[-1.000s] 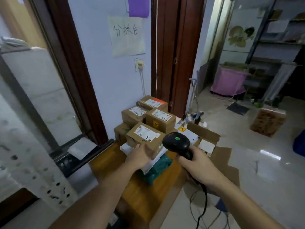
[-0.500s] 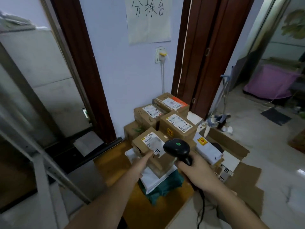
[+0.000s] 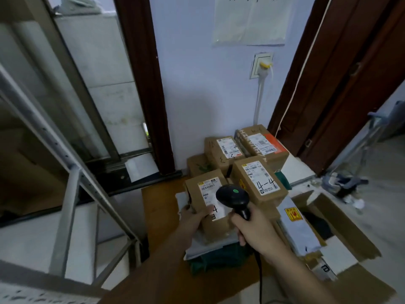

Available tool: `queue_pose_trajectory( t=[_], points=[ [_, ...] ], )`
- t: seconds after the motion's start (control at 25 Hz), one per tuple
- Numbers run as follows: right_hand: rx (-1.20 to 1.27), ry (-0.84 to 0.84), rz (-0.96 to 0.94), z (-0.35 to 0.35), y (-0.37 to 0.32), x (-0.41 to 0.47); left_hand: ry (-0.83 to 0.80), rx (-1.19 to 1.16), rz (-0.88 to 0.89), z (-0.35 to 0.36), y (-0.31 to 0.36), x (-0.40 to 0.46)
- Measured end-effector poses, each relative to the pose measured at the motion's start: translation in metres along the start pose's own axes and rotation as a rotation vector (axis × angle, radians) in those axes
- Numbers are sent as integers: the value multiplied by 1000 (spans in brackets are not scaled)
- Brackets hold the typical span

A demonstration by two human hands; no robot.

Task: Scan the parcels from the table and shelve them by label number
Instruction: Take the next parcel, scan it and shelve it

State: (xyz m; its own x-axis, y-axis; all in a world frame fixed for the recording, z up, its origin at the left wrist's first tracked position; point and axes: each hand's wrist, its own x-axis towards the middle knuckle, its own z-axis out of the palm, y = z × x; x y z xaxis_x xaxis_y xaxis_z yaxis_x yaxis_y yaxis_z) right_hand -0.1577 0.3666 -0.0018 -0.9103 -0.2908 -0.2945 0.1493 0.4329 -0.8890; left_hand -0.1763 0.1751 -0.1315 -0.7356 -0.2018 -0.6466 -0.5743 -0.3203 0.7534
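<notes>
Now the left hand [image 3: 192, 218] is gripping the front box [image 3: 210, 202] on the table [image 3: 160, 218] while the right hand [image 3: 252, 227] is gripping the scanner [image 3: 233, 196] over its label.

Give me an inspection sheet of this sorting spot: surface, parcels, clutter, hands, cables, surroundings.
Surface: wooden table, partly bare at its left.
Job's things: front parcel on a white mailer; box marked 4-4 behind it; two more labelled boxes at the wall.
Clutter: open carton at the right, grey mailer.
Hands: left hand grips the front parcel; right hand holds the scanner.
Cables: scanner cord hangs down; white cord from the wall socket.
Surroundings: metal rack frame, brown door frames.
</notes>
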Motion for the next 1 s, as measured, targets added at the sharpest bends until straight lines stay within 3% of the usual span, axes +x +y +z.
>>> queue_pose_trajectory(
  t=[0.36,0.72,1.0],
  points=[
    [-82,5,-99,-6,8,7,92,74,253,11,2,-26],
    [-83,-32,-248,-12,9,-8,136,44,283,8,1,-44],
    [-107,-223,-227,-6,2,-36,231,-73,302,-29,-11,-88]
  ],
)
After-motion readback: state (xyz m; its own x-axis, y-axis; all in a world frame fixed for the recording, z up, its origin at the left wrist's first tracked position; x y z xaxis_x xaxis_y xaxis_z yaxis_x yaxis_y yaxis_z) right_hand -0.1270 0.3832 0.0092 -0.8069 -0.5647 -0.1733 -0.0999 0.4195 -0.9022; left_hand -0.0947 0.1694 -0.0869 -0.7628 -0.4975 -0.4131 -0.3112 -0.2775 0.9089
